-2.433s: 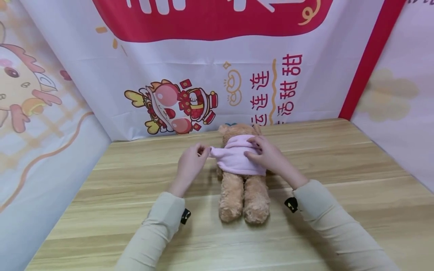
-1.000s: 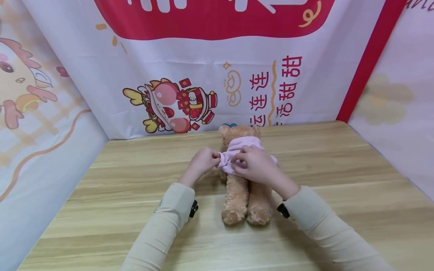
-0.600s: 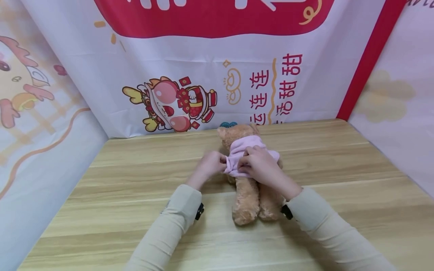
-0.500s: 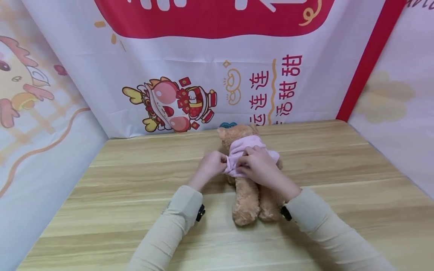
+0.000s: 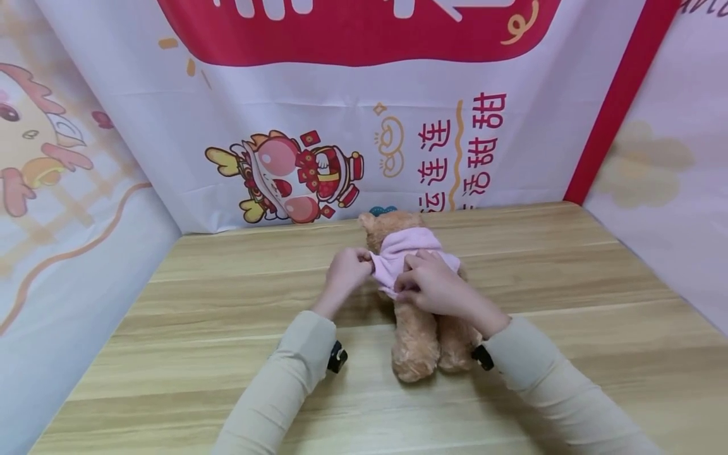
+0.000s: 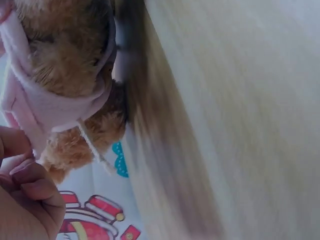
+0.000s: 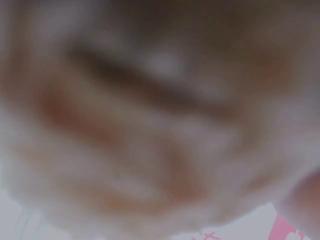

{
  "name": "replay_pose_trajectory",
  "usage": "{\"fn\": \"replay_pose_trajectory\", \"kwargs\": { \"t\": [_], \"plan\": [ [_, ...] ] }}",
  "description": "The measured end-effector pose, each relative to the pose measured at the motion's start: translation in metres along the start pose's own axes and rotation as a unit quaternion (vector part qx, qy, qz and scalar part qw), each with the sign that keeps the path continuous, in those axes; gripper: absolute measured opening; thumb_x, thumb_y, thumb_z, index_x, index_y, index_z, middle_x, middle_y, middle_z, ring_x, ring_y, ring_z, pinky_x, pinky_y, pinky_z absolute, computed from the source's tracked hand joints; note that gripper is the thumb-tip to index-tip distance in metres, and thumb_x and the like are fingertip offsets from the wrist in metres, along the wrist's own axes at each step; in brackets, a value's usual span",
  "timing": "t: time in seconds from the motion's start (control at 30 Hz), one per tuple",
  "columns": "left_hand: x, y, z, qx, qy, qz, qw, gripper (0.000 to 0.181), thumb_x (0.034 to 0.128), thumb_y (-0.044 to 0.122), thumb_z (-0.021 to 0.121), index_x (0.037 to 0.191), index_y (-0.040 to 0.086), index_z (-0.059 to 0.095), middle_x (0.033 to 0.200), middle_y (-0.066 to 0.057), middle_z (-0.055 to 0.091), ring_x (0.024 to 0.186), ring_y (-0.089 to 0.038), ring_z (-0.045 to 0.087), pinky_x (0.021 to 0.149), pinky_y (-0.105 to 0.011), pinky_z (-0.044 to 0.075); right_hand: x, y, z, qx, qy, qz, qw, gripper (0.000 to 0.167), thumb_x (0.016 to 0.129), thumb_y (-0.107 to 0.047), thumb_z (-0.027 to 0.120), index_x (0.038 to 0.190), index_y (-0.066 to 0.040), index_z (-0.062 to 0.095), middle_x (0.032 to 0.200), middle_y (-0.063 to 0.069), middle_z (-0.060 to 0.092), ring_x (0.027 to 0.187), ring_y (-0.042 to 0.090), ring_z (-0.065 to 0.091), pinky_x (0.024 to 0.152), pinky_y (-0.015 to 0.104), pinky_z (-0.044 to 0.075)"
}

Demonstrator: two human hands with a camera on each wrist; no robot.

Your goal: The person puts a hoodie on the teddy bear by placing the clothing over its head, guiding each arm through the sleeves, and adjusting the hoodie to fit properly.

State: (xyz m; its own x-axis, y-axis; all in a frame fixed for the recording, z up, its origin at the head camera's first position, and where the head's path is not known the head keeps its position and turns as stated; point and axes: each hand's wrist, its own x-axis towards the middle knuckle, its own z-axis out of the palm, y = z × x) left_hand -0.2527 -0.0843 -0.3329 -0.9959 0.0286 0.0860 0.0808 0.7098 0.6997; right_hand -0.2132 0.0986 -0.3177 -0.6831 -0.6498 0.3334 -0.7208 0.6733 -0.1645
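Observation:
A light brown teddy bear [image 5: 415, 344] lies on the wooden table, legs toward me, wearing a pink hoodie [image 5: 409, 242]. Its face does not show in the head view. My left hand [image 5: 348, 273] pinches the hoodie at the bear's left side and pulls the cloth outward; in the left wrist view the fingertips [image 6: 27, 172] hold its edge. A pale drawstring [image 6: 91, 145] hangs from the garment there. With curled fingers, my right hand [image 5: 435, 284] pinches the hoodie near its lower hem. Blurred fur [image 7: 150, 150] fills most of the right wrist view.
The wooden table [image 5: 227, 328] extends around the bear on both sides. Behind it hangs a white and red printed cloth [image 5: 284, 82], with more printed cloth on the left and right. A teal scalloped shape [image 5: 383, 210] shows just beyond the bear's head.
My left hand has moved right while holding the cloth. My right hand has gone from the upper back down to the hem. The bear's legs have shifted right.

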Motion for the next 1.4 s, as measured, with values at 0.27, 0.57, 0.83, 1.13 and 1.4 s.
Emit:
{"fn": "replay_pose_trajectory", "kwargs": {
  "t": [0.27,0.57,0.83,1.13,1.4],
  "plan": [
    [-0.001,0.001,-0.004,-0.056,-0.066,0.003,0.9962,0.015,0.077,0.002,0.059,0.084,-0.003,0.07,0.067,-0.003,0.056,0.063,-0.013,0.045,0.055,-0.019,0.035,0.001,0.005,0.0,0.025,0.022,0.038,0.9987,0.008,0.08,-0.024,0.074,0.076,-0.018,0.072,0.071,-0.003,0.05,0.072,0.016,0.041,0.073,0.033,0.036],
    [-0.013,0.015,-0.006,0.063,-0.016,0.038,0.9971,0.012,0.0751,0.0,0.056,0.069,0.008,0.063,0.065,-0.001,0.055,0.061,-0.016,0.047,0.051,-0.024,0.033,0.004,0.004,0.001,0.031,0.009,0.031,0.999,0.008,0.08,-0.025,0.073,0.076,-0.018,0.072,0.071,-0.002,0.051,0.073,0.016,0.042,0.075,0.034,0.036],
    [-0.001,0.007,-0.002,0.061,0.052,0.006,0.9968,0.011,0.0806,0.011,0.059,0.076,0.012,0.069,0.074,-0.002,0.064,0.071,-0.021,0.057,0.054,-0.028,0.037,0.003,0.005,-0.002,0.082,-0.033,0.007,0.9961,0.006,0.08,-0.024,0.071,0.077,-0.019,0.07,0.074,-0.003,0.05,0.079,0.015,0.042,0.076,0.033,0.033],
    [-0.007,0.004,-0.007,0.021,-0.031,0.055,0.9978,0.009,0.0738,-0.002,0.059,0.077,0.002,0.067,0.064,-0.002,0.053,0.058,-0.013,0.043,0.052,-0.02,0.033,0.007,0.006,0.0,0.09,-0.007,0.055,0.9944,0.008,0.08,-0.022,0.072,0.08,-0.015,0.073,0.072,-0.001,0.051,0.073,0.015,0.042,0.072,0.03,0.034],
    [-0.017,0.018,-0.011,0.14,-0.07,0.075,0.9849,0.024,0.0735,0.002,0.062,0.056,0.014,0.049,0.058,0.002,0.044,0.057,-0.015,0.043,0.048,-0.024,0.031,0.008,0.004,0.001,0.076,-0.002,0.064,0.9951,0.01,0.079,-0.027,0.073,0.079,-0.017,0.073,0.072,-0.002,0.051,0.073,0.015,0.043,0.074,0.032,0.035]
  ]
}}
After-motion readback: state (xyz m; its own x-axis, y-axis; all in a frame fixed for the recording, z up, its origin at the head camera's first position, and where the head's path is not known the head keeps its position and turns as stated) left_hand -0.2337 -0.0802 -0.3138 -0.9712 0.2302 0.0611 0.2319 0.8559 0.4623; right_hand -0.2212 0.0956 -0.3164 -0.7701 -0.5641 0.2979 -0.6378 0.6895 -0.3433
